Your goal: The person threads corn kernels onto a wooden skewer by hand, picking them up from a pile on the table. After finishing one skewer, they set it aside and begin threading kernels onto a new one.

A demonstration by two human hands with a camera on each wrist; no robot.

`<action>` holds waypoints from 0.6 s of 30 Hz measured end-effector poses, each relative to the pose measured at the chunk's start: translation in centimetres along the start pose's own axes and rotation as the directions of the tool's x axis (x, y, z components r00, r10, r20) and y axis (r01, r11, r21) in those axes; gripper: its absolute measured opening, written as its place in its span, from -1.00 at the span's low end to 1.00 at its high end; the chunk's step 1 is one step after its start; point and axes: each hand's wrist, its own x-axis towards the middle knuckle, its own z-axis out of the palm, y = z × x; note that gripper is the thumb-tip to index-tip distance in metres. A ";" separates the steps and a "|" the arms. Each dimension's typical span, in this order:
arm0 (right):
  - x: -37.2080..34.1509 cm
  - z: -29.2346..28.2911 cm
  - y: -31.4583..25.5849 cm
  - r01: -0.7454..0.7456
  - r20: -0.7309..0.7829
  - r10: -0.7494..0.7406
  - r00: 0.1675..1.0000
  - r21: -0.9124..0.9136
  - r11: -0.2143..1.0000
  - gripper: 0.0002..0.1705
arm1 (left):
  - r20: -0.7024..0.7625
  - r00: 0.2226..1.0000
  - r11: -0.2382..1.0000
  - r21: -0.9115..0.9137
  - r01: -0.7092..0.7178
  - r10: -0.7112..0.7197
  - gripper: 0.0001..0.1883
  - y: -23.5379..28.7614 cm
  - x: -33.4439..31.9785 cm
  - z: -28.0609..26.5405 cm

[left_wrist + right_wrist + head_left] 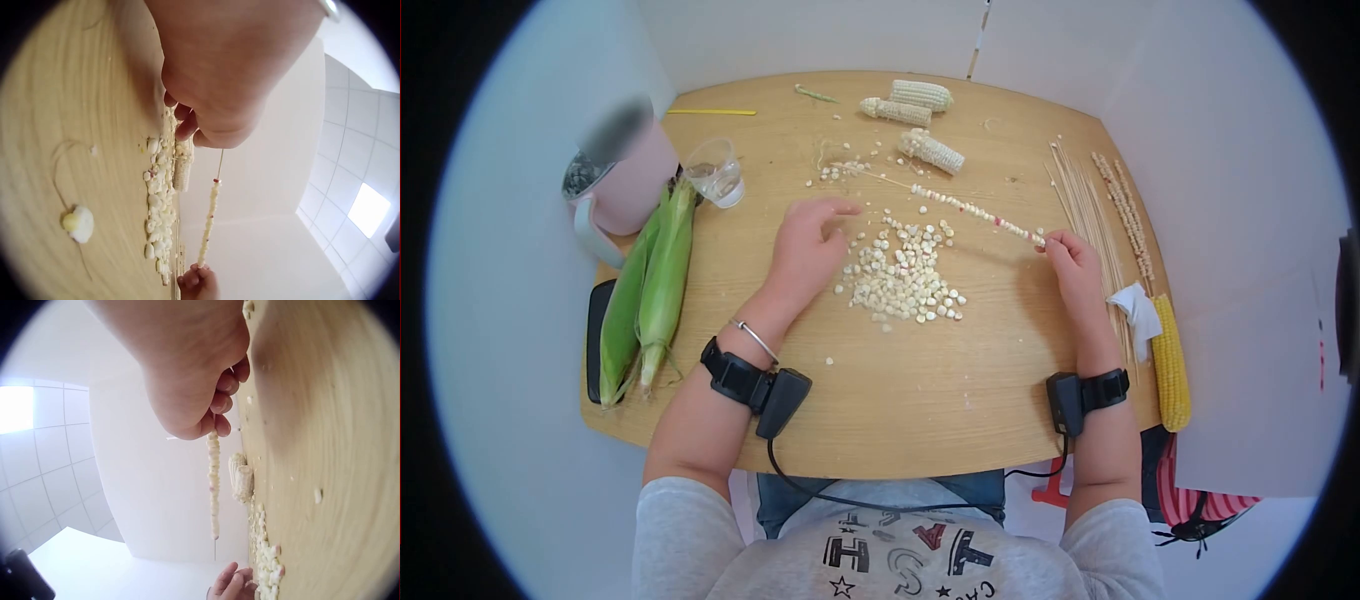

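From where I stand, the right hand (1077,272) has its fingers bent in a pinch on the near end of a thin skewer (885,179), just where the row of kernels (970,209) begins. The left hand (808,250) is partly open, its index finger reaching out and its thumb apart from it; I see nothing in its grasp, though I can't tell what the curled fingers behind might hide.

The skewer hangs above the table (1000,400), its bare end pointing away past the left fingertips. Pale kernels, a few of them reddish, sit packed along most of it. Below lies a loose pile of kernels (900,285), with smaller bits scattered beyond, near 3 pale cobs (932,152).

Further out on the right are a bundle of plain skewers (1090,205), 2 filled skewers (1125,215) side by side, a white tissue (1138,310) and a yellow corn cob (1170,365). On the left, 2 ears in green husk (665,285) lie by a clear cup (718,180) and a pink mug (632,185).

What would worry me is that bare point: if a fingertip met it while pushing hard, it could prick. Too much sideways force might snap so thin a stick or split a kernel, and if the tip dipped, the outermost kernels could slide off.
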 end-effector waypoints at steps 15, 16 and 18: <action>0.4 -0.2 0.8 0.002 -0.023 -0.002 1.000 0.004 1.000 -0.80 | 0.038 0.993 0.979 0.167 -0.119 0.114 -0.91 1.3 -0.3 0.8; 0.4 -0.3 0.9 0.000 -0.014 0.000 1.000 0.007 1.000 -0.80 | -0.033 0.998 0.996 0.068 -0.054 0.056 -0.91 1.2 -0.2 0.9; 0.3 -0.2 0.5 0.009 -0.023 -0.009 1.000 -0.003 1.000 -0.80 | -0.036 0.985 0.962 -0.222 0.156 -0.168 -0.90 0.8 0.1 0.6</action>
